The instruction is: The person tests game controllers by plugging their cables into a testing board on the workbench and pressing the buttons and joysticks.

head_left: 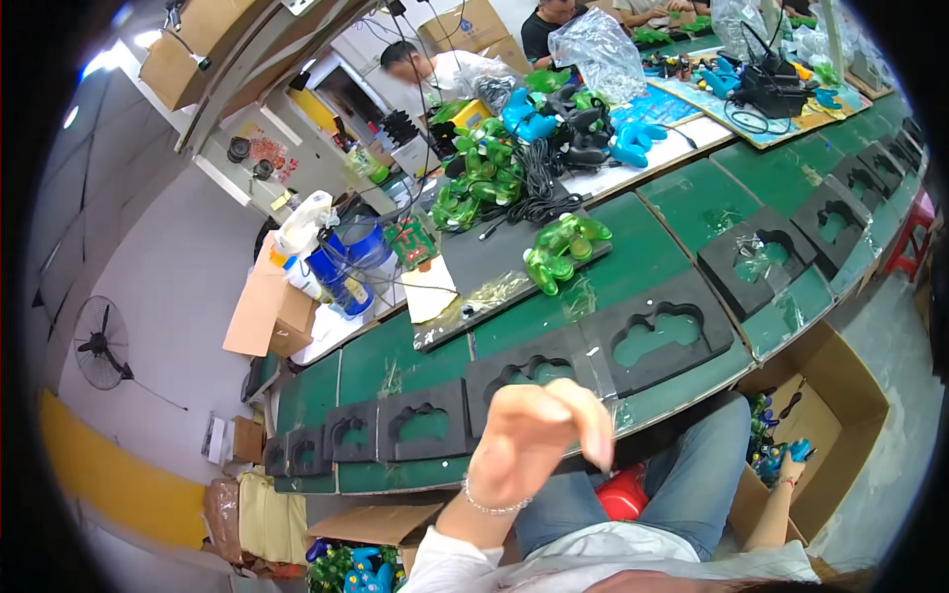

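My left hand (534, 430) is raised in front of the near table edge, its fingers loosely bent and apart with nothing in them. Behind it, a black foam holder (474, 381) with a controller-shaped cutout is partly hidden. At the lower right, my right hand (792, 468) reaches down into a cardboard box (852, 420). Its fingers close around a blue game controller (802, 449). More controllers (766, 463) with dark cables lie beside it in the box.
Foam holders (672, 346) line the green worktable (633, 237). A translucent green controller (565, 252) rests on a dark board; a pile of green controllers (484, 168) and cables lies behind. Another box of controllers (361, 568) stands lower left. Other people (455, 74) work across the table.
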Demonstrator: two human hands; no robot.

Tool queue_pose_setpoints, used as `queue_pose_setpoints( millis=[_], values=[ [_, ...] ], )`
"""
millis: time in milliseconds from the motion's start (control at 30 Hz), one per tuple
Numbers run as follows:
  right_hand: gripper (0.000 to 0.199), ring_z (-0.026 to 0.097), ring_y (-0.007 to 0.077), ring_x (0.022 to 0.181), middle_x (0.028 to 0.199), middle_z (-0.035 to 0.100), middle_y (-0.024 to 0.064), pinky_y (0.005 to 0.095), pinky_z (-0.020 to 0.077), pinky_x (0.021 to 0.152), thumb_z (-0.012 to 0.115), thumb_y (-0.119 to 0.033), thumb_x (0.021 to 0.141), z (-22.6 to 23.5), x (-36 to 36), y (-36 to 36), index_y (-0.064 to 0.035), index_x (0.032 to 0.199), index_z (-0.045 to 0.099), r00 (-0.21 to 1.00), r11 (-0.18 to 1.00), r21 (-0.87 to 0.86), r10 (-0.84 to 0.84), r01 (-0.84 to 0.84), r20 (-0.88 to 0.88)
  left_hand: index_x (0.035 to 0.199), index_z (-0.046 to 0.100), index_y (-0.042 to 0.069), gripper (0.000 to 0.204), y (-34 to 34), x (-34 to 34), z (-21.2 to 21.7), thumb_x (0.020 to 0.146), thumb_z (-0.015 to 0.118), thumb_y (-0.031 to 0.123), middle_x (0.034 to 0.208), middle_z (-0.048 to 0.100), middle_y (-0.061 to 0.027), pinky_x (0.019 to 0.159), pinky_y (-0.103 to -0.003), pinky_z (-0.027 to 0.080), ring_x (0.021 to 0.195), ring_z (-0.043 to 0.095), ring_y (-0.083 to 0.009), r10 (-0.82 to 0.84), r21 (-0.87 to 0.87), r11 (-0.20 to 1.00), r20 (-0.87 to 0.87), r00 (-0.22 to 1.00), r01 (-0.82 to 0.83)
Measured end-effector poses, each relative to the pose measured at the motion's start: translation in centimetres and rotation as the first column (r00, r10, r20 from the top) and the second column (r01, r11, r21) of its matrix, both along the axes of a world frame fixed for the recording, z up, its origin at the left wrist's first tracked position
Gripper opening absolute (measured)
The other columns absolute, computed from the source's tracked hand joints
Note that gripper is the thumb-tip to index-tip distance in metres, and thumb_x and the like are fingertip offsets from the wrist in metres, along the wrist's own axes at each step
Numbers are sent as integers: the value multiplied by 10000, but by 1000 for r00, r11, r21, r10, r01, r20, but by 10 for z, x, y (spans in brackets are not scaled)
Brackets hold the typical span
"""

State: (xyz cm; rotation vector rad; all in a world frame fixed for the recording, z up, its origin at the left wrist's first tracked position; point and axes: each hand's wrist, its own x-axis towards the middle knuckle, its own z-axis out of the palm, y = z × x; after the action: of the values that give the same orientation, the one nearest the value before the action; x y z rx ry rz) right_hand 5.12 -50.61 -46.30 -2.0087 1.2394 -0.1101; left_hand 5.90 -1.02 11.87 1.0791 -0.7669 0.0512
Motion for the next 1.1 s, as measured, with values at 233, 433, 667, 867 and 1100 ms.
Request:
queue_pose_setpoints(
  millis=[233,433,667,867,1100],
  values=[
    [812,615,399,1083,1139,623,295,459,477,935,647,-577,778,-68,-12,25,80,1222,478,944,997,-71,-6,-18,-330,1127,544,209,244,-87,17,70,957,421,333,948,580,-115,670,-344,446,773,559,-217,-600,-212,795,-136,788,569],
    [597,482,348,1260,1362,498,189,483,428,997,617,-373,819,-41,-12,47,-93,1332,494,794,942,11,290,-336,-535,982,594,86,120,-121,23,70,873,634,116,1016,634,-146,637,-313,484,800,604,-216,-786,-219,583,-396,475,782],
    [705,288,282,1392,1547,233,115,540,359,1043,691,-283,817,23,-66,114,-184,1439,375,748,917,-27,306,-397,-589,763,645,64,179,-99,59,-15,750,611,240,697,599,-138,591,-431,475,690,600,-322,-386,867,390,461,799,-311],
    [562,421,262,1318,1531,299,72,529,369,1033,665,-291,851,-25,-104,122,-249,1372,458,726,900,-10,345,-436,-595,1365,420,119,799,-18,200,-67,694,780,360,1330,406,-254,948,-539,383,1213,414,-427,183,434,-372,901,393,-821],
    [485,491,442,1213,1352,437,283,469,431,1003,586,-393,852,-80,-123,108,-103,1241,588,664,794,292,606,-533,-437,1412,400,199,936,61,248,-116,612,854,372,1319,446,-161,913,-534,403,1245,412,-340,288,475,-636,877,384,-608]
  ],
)
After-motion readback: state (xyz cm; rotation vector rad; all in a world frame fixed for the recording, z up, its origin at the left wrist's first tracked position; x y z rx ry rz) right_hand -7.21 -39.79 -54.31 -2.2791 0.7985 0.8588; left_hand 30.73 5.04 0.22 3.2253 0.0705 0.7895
